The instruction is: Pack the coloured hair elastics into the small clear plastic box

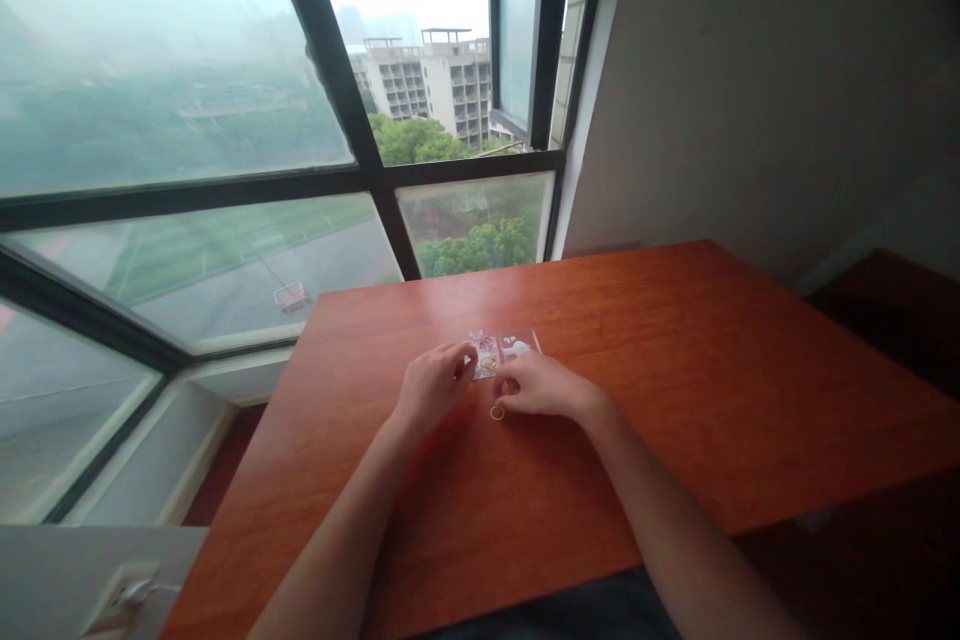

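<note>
A small clear plastic case [489, 363] lies on the table, with little shiny and coloured pieces in its left half. Its right half [517, 346] shows white shapes and is partly covered by my right hand. At the left edge of this case, my left hand [435, 382] is closed, thumb and fingers pinched on it. My right hand [551, 386] is also closed, its fingertips together in front of the case. A small pale ring [497, 412] shows right at those fingertips, low over the tabletop.
The reddish-brown wooden table [675, 370] stretches well to the right of my hands. Black-framed windows [382, 180] stand beyond its far and left sides. A grey wall [735, 80] rises at the back right. A wall socket with a plug [133, 592] is low at left.
</note>
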`<state>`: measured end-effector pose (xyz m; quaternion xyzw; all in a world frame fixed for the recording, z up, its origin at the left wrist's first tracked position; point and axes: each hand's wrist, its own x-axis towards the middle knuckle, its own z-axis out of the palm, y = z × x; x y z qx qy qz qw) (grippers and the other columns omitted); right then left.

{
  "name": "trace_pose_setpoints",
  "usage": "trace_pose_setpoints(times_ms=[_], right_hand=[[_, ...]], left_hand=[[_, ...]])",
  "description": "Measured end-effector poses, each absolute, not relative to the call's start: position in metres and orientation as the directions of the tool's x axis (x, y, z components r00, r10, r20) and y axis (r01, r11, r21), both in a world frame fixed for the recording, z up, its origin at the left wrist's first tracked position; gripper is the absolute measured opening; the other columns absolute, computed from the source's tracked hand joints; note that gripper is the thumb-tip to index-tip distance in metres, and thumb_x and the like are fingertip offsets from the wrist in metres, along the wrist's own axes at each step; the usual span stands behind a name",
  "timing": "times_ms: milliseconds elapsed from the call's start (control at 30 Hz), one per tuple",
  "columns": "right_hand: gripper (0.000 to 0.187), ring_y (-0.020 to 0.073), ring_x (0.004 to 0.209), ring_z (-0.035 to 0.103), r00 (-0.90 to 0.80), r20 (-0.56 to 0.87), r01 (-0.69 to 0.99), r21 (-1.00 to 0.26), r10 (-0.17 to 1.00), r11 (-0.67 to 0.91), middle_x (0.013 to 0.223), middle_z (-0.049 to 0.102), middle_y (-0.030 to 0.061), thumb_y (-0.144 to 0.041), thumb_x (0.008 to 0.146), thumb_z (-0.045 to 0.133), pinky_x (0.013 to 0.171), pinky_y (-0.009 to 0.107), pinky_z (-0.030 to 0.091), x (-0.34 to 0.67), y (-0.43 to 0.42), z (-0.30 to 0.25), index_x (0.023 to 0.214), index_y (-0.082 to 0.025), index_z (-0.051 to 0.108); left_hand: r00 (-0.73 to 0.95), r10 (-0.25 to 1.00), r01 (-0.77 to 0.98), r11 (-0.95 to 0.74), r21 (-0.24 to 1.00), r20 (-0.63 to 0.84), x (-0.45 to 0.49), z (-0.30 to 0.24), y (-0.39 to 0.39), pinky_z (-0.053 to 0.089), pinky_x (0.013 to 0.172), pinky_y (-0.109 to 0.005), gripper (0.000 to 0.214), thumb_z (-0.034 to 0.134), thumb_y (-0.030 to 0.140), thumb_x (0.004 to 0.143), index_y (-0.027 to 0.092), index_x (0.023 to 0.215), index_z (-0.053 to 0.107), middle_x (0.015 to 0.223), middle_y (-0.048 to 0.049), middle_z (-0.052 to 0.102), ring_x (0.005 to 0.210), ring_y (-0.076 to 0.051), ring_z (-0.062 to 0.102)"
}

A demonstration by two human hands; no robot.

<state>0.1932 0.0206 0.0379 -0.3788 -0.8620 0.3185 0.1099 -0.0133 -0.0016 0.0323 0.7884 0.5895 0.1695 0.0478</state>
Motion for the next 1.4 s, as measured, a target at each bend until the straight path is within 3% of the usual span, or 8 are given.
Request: trace_pose_setpoints(times_ms=[200,333,500,600,833,1067,1233,1400], right_hand=[[0.005,0.0118,0.061,0.056,-0.713,-0.061,0.606,-0.554,0.698,0.571,0.065,0.066,-0.0021,-0.018,0.069,0.071,0.052,0.021,0.031,0.186,0.013,0.037,0.071,-0.023,0.072],[0.003,0.0109,0.059,0.055,-0.715,-0.024,0.577,-0.584,0.698,0.571,0.064,0.064,-0.0031,-0.02,0.069,0.072,0.051,0.02,0.029,0.187,0.015,0.039,0.07,-0.022,0.071],[0.009,0.0097,0.058,0.052,-0.486,0.207,0.584,-0.645,0.849,0.492,0.064,0.061,-0.0028,-0.021,0.079,0.063,0.056,0.02,0.032,0.186,0.025,0.045,0.084,-0.02,0.071],[0.011,0.0105,0.059,0.053,-0.389,0.271,0.596,-0.655,0.881,0.465,0.065,0.062,-0.0018,-0.023,0.082,0.061,0.057,0.02,0.034,0.183,0.031,0.043,0.087,-0.019,0.07],[0.012,0.0135,0.066,0.059,-0.409,0.16,0.72,-0.548,0.898,0.426,0.073,0.068,0.0,-0.026,0.081,0.062,0.06,0.022,0.035,0.175,0.042,0.023,0.089,-0.023,0.071],[0.013,0.0146,0.068,0.06,-0.316,0.178,0.759,-0.541,0.932,0.361,0.074,0.069,0.0006,-0.029,0.083,0.06,0.06,0.023,0.036,0.192,0.046,0.022,0.09,-0.024,0.07],[0.018,0.0182,0.079,0.06,-0.18,0.195,0.884,-0.398,0.964,0.245,0.088,0.068,0.0064,-0.024,0.085,0.055,0.065,0.026,0.037,0.218,0.052,0.018,0.096,-0.021,0.069],[0.017,0.0185,0.083,0.058,-0.205,0.113,0.928,-0.293,0.972,0.23,0.092,0.064,0.0098,-0.016,0.085,0.051,0.068,0.026,0.037,0.22,0.05,0.014,0.087,-0.018,0.068]], left_hand=[[0.239,0.947,0.902,-0.298,0.312,0.213,-0.02,0.035,-0.001,0.037,0.063,-0.023,0.014,0.051,0.023,0.085,0.021,0.09,0.064,0.079,-0.0019,0.067,0.066,-0.013,0.057],[0.276,0.948,0.893,-0.315,0.322,0.162,-0.022,0.04,-0.004,0.037,0.062,-0.021,0.014,0.051,0.02,0.083,0.021,0.087,0.064,0.079,-0.0021,0.067,0.066,-0.013,0.057],[0.359,0.929,0.882,-0.371,0.292,0.093,-0.023,0.048,-0.007,0.033,0.057,-0.021,0.017,0.049,0.021,0.083,0.021,0.08,0.065,0.074,-0.0017,0.066,0.061,-0.013,0.055],[0.385,0.922,0.878,-0.381,0.288,0.045,-0.024,0.052,-0.009,0.029,0.054,-0.022,0.017,0.05,0.021,0.083,0.021,0.076,0.066,0.07,-0.0012,0.066,0.056,-0.012,0.053],[0.388,0.922,0.882,-0.373,0.289,0.006,-0.026,0.051,-0.012,0.028,0.053,-0.023,0.018,0.051,0.019,0.08,0.022,0.078,0.069,0.07,-0.0012,0.068,0.055,-0.012,0.053],[0.363,0.932,0.885,-0.347,0.31,0.007,-0.028,0.052,-0.011,0.03,0.054,-0.022,0.017,0.051,0.021,0.081,0.021,0.077,0.068,0.069,-0.0013,0.067,0.057,-0.012,0.055],[0.229,0.964,0.891,-0.263,0.369,0.134,-0.034,0.047,-0.003,0.042,0.064,-0.023,0.023,0.056,0.034,0.086,0.021,0.103,0.064,0.089,-0.0034,0.067,0.076,-0.016,0.061],[0.224,0.955,0.908,-0.277,0.313,0.196,-0.033,0.026,0.005,0.042,0.097,-0.038,0.069,0.072,0.043,0.074,0.017,0.132,0.047,0.128,-0.0144,0.055,0.116,-0.028,0.053]])
